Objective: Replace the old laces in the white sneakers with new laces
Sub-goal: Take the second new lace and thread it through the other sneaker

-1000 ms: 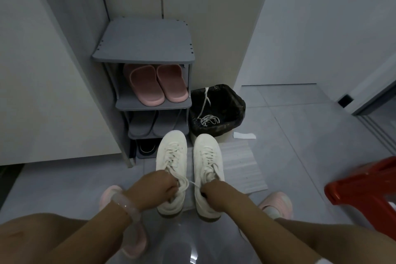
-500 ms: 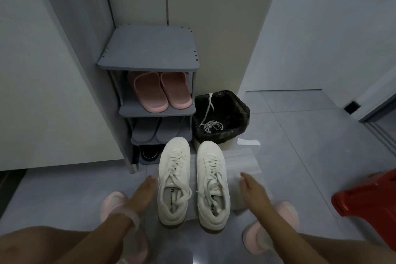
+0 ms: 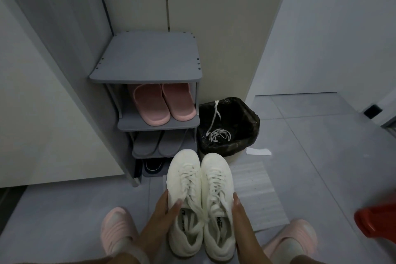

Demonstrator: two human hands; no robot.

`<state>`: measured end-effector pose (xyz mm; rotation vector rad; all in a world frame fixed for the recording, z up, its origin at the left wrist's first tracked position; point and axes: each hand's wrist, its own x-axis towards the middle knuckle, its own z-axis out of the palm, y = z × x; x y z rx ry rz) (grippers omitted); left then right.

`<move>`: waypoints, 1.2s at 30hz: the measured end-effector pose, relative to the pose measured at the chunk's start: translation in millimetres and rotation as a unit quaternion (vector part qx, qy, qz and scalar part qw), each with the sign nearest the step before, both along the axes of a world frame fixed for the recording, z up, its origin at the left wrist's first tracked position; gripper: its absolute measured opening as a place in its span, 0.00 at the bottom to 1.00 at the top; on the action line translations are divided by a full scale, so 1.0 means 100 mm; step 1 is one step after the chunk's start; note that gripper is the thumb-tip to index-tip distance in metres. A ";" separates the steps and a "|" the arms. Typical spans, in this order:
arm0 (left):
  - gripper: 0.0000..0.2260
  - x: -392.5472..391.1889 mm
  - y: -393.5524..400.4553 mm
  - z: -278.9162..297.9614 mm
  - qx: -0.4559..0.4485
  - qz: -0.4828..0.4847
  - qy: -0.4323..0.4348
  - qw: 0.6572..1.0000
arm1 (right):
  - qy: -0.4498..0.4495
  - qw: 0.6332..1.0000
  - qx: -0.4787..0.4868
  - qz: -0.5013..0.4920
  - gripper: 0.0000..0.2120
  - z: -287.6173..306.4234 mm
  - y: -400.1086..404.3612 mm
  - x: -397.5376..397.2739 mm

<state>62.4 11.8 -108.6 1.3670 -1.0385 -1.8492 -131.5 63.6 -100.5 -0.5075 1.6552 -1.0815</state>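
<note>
Vs half a sec ago both hands have closed in from the floor onto the white sneakers [image 3: 199, 201], & a sec ago they were pinching lace ends. Left hand [image 3: 159, 218] cups the outer side of the left shoe, thumb hooked over its collar, fingers along the side; right hand [image 3: 241, 218] lies flat against the right shoe's outer side, fingers straight, nothing pinched. Pair sits side by side, touching, toes toward the grey shoe rack [image 3: 147, 66], laced w/ flat white laces [image 3: 188, 180], matte smooth uppers. Behind them: bin [image 3: 246, 122] w/ crinkly black liner holding a coiled white lace [image 3: 218, 134]. Ribbed pale mat [image 3: 255, 186] under/right of shoes. Soft pink slippers [image 3: 162, 103] on rack shelf; glossy red plastic stool [image 3: 377, 221] at right edge.
</note>
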 end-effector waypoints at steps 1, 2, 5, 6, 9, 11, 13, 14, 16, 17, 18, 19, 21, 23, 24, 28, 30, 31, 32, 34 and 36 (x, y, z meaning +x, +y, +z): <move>0.40 -0.01 0.01 0.05 0.008 0.001 0.006 1.000 | -0.015 1.000 -0.005 0.009 0.25 0.01 0.03 -0.02; 0.40 0.00 0.01 0.02 0.022 0.001 0.008 1.000 | -0.042 0.999 -0.012 0.018 0.31 0.00 0.11 -0.05; 0.43 0.04 0.01 0.11 0.056 0.015 0.023 0.998 | -0.062 0.996 -0.014 0.055 0.44 0.04 0.26 -0.11; 0.41 0.05 0.01 0.15 0.059 0.019 0.032 0.998 | -0.055 0.996 -0.012 0.068 0.49 0.09 0.27 -0.11; 0.33 0.10 0.02 0.40 0.068 0.021 0.045 0.996 | -0.016 0.997 -0.011 0.076 0.49 0.41 0.27 -0.05; 0.38 0.12 0.04 0.67 0.044 0.011 0.041 0.998 | 0.026 0.997 -0.020 0.067 0.37 0.70 0.29 -0.04; 0.42 0.10 0.06 1.04 -0.010 0.000 0.040 0.999 | 0.056 0.996 -0.050 0.055 0.28 1.08 0.31 -0.05; 0.38 0.08 0.04 1.24 -0.045 0.007 0.038 0.998 | 0.069 0.994 -0.070 0.051 0.26 1.29 0.30 -0.05; 0.24 0.04 -0.03 1.74 -0.119 0.036 0.028 0.992 | 0.075 0.989 -0.120 0.051 0.24 1.77 0.24 -0.05; 0.19 0.03 -0.07 2.01 -0.153 0.043 0.018 0.987 | 0.062 0.985 -0.152 0.055 0.24 2.00 0.18 -0.05; 0.16 0.04 -0.13 2.28 -0.183 0.046 0.017 0.982 | 0.042 0.979 -0.189 0.068 0.25 2.24 0.09 -0.04; 0.15 0.06 -0.23 2.54 -0.206 0.050 0.023 0.977 | 0.018 0.969 -0.230 0.087 0.25 2.45 -0.02 -0.03; 0.13 0.12 -0.46 2.96 -0.239 0.063 0.027 0.968 | -0.013 0.949 -0.290 0.120 0.22 2.81 -0.35 -0.01; 0.14 0.21 -0.79 3.23 -0.251 0.077 0.018 0.965 | -0.030 0.942 -0.304 0.138 0.18 3.04 -0.81 0.04; 0.14 0.25 -0.98 3.32 -0.244 0.085 0.017 0.966 | -0.033 0.943 -0.301 0.142 0.19 3.11 -1.06 0.08; 0.10 0.39 -1.71 3.42 -0.191 0.109 0.018 0.975 | -0.032 0.960 -0.246 0.134 0.25 3.18 -1.98 0.24; 0.11 0.44 -1.99 3.34 -0.162 0.123 0.013 0.979 | -0.022 0.962 -0.225 0.153 0.17 3.13 -2.30 0.32; 0.12 0.45 -2.11 3.28 -0.150 0.129 0.005 0.980 | -0.027 0.963 -0.218 0.159 0.15 3.05 -2.44 0.33; 0.13 0.46 -2.23 3.22 -0.143 0.133 -0.003 0.981 | -0.030 0.964 -0.207 0.162 0.15 2.98 -2.55 0.35; 0.13 0.46 -2.40 3.09 -0.143 0.142 -0.017 0.979 | -0.026 0.967 -0.196 0.160 0.24 2.81 -2.78 0.35; 0.13 0.44 -2.49 2.96 -0.147 0.149 -0.027 0.977 | -0.028 0.968 -0.196 0.156 0.37 2.67 -2.93 0.35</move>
